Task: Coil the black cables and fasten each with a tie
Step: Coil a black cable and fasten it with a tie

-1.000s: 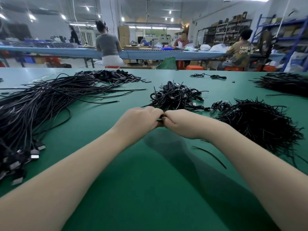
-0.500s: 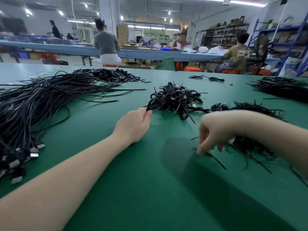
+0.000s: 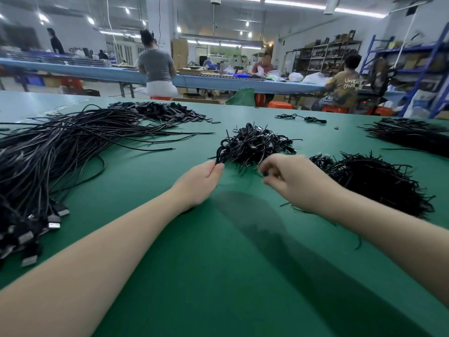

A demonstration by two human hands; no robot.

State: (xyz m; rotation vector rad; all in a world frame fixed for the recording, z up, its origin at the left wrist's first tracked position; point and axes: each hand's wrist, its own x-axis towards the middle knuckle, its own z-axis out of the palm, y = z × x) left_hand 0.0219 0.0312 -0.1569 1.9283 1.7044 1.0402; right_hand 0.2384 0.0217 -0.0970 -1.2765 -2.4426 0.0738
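My left hand [image 3: 201,181] pinches a coiled black cable [image 3: 220,153] at its lower end, right at the near left edge of a pile of coiled cables [image 3: 260,142]. My right hand [image 3: 291,176] hovers just right of it with fingers curled, pinching a short thin black tie [image 3: 265,173] that is blurred. The heap of loose black ties [image 3: 379,183] lies behind my right forearm. A large spread of uncoiled black cables [image 3: 53,154] with metal plugs covers the left of the green table [image 3: 218,263].
A second dark heap [image 3: 410,137] lies at the far right, and a pile of small black parts [image 3: 167,110] at the back. One cable [image 3: 301,117] lies alone at the far edge. Stray ties [image 3: 303,211] lie under my right forearm. People sit at a table beyond.
A second ago both hands met on the coil. My right hand then reached to the tie heap and has now swung back left toward the coil, which my left hand still holds.
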